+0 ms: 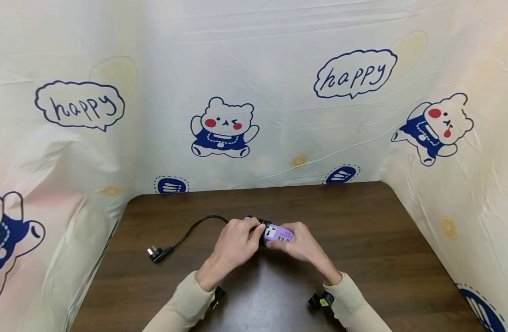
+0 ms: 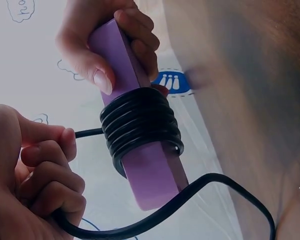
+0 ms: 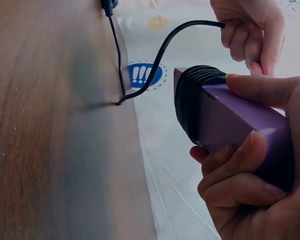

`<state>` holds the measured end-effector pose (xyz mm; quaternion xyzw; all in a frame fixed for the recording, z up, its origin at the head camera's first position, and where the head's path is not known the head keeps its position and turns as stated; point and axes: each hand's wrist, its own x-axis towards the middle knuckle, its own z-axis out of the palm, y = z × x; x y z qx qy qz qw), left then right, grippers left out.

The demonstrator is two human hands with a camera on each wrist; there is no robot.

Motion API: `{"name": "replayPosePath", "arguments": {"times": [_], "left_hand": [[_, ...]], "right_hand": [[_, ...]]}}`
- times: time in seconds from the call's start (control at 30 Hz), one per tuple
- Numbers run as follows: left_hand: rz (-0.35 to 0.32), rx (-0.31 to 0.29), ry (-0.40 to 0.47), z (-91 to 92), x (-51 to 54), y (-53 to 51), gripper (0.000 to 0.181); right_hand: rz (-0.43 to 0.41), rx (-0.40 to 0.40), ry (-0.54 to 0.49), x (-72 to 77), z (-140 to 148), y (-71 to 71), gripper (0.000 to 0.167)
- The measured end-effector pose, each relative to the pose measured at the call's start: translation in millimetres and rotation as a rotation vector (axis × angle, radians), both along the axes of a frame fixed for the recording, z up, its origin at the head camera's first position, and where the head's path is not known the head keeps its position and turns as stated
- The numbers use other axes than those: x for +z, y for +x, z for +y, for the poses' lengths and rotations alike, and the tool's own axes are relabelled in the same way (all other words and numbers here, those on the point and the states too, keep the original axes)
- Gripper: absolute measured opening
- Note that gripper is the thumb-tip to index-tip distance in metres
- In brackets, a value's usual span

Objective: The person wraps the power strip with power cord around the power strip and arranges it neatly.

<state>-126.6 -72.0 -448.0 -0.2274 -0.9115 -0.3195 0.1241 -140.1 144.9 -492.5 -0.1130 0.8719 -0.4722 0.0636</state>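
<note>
A purple power strip (image 1: 279,233) (image 2: 146,172) (image 3: 240,112) has black cable (image 2: 140,120) (image 3: 192,97) wound round it in several turns. My right hand (image 1: 298,242) (image 2: 112,42) (image 3: 255,165) grips the strip's right part, thumb on one face and fingers on the other. My left hand (image 1: 237,242) (image 2: 37,175) (image 3: 252,32) pinches the cable between thumb and forefinger beside the coils, the other fingers curled round it. From the left hand the loose cable runs left to a black plug (image 1: 156,254) (image 3: 109,5) lying on the table.
The brown wooden table (image 1: 362,230) reaches back to a pale curtain (image 1: 279,69) printed with bears and the word "happy". Curtain also hangs along both sides. Black wrist devices (image 1: 218,297) (image 1: 321,300) sit at both cuffs.
</note>
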Motion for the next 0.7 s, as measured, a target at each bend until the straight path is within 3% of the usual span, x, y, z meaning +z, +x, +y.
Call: {"name": "replayPosePath", "arguments": {"times": [0.17, 0.4, 0.57, 0.7], "left_hand": [[-0.020, 0.014, 0.012, 0.8, -2.2, 3.0, 0.024], [0.022, 0.006, 0.093, 4.4, -3.9, 7.9, 0.018], [0.037, -0.002, 0.140, 7.8, -2.6, 11.3, 0.020], [0.047, 0.026, 0.150, 10.3, -1.3, 13.3, 0.019]], "right_hand": [[0.022, -0.011, -0.020, -1.2, 0.2, -0.3, 0.030], [0.051, -0.012, -0.067, 2.9, -1.3, -1.0, 0.031], [0.013, -0.017, -0.136, 9.9, 0.7, 1.2, 0.028], [-0.026, -0.022, -0.194, 13.6, 0.1, 2.0, 0.025]]}}
